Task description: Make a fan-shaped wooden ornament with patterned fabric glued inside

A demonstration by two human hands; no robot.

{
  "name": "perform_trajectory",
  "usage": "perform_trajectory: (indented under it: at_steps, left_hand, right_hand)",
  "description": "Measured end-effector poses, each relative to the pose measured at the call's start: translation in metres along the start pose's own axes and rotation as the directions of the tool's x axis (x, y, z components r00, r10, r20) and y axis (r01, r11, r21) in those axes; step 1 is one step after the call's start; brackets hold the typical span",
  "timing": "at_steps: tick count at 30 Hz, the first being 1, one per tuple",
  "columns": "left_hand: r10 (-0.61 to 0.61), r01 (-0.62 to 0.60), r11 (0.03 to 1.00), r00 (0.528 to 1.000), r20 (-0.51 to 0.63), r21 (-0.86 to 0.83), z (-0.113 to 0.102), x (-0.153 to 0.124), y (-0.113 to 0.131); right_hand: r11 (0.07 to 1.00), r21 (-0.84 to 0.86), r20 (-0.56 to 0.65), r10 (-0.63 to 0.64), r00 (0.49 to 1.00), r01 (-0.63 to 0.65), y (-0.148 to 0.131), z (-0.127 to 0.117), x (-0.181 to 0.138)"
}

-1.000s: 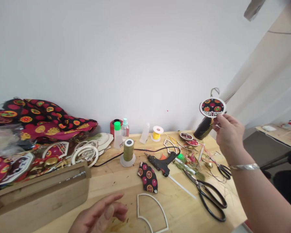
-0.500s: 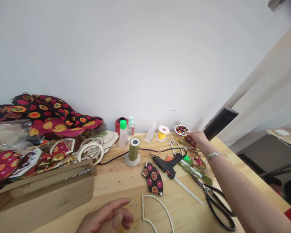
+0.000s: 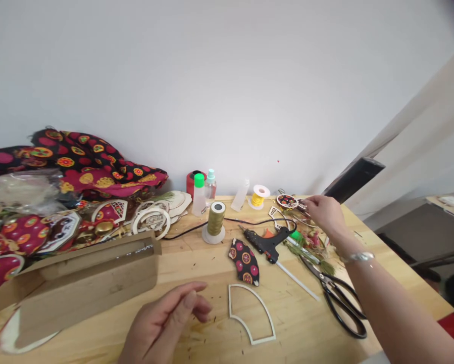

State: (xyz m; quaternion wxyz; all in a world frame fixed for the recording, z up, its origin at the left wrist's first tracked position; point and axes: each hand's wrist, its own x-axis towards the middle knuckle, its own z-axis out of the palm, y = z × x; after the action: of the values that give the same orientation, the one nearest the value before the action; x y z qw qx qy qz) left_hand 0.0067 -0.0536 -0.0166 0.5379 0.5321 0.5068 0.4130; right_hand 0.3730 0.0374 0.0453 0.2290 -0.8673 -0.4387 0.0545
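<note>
At the back right my right hand (image 3: 327,216) pinches the edge of a small dark-and-white ornament (image 3: 302,205), mostly covered by the fingers. Right beside it lies a round ornament (image 3: 287,201) with patterned fabric in a white frame. My left hand (image 3: 169,321) hovers over the front of the table, fingers loosely bent, with nothing visible in it. To its right are a white fan-shaped frame (image 3: 271,316) and, just behind that, a fan-shaped piece of patterned fabric (image 3: 244,262). A black glue gun (image 3: 264,243) with a glue stick lies between the fabric piece and my right arm.
Black-handled scissors (image 3: 342,303) lie near my right forearm. A gold thread spool (image 3: 216,220), a green-capped bottle (image 3: 199,197) and a yellow thread spool (image 3: 259,197) stand behind. An open cardboard box (image 3: 98,288) and patterned cloth (image 3: 94,162) occupy the left.
My right hand has shifted slightly right, away from the round ornament, with the small ornament at its fingertips. My left hand's thumb has come nearer its fingers. The view has tilted down a little.
</note>
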Motion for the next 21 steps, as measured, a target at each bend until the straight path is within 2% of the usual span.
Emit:
perform_trajectory:
  at_steps: [2, 3, 6, 7, 10, 12, 15, 18, 21]
  left_hand:
    - [0.025, -0.025, 1.000, 0.997, -0.071, 0.005, 0.000, 0.002, 0.003]
    - [0.042, -0.041, 0.999, 0.997, -0.072, 0.009, 0.001, 0.002, 0.005]
    - [0.089, -0.089, 0.996, 0.996, -0.004, 0.027, 0.000, 0.005, 0.010]
    - [0.100, -0.100, 0.995, 0.995, 0.009, 0.028, -0.001, 0.006, 0.010]
    - [0.115, -0.114, 0.993, 0.993, -0.031, 0.009, -0.002, 0.007, 0.008]
    - [0.115, -0.115, 0.993, 0.992, -0.061, -0.005, -0.002, 0.008, 0.007]
    - [0.127, -0.127, 0.992, 0.989, -0.072, -0.001, -0.002, 0.009, 0.006]
    - [0.138, -0.138, 0.990, 0.988, -0.068, -0.002, -0.002, 0.011, 0.005]
    - [0.097, -0.099, 0.995, 0.993, -0.073, -0.032, -0.002, 0.013, 0.002]
  right_hand:
    - [0.995, -0.006, -0.005, -0.097, 0.995, 0.097, -0.009, -0.003, -0.033]
    - [0.988, 0.002, 0.025, -0.154, 0.988, 0.154, -0.013, -0.001, -0.052]
    - [0.950, 0.042, 0.168, -0.313, 0.935, 0.310, -0.027, 0.013, -0.110]
    - [0.921, 0.014, 0.205, -0.383, 0.901, 0.389, -0.032, 0.020, -0.127]
    - [0.809, -0.197, 0.159, -0.530, 0.833, 0.553, -0.041, 0.044, -0.164]
    - [0.775, -0.293, 0.154, -0.540, 0.827, 0.561, -0.044, 0.057, -0.175]
    - [0.787, -0.332, 0.146, -0.502, 0.852, 0.520, -0.045, 0.070, -0.180]
    - [0.795, -0.287, 0.141, -0.516, 0.845, 0.534, -0.043, 0.074, -0.180]
    - [0.833, -0.140, 0.130, -0.520, 0.844, 0.535, -0.042, 0.070, -0.180]
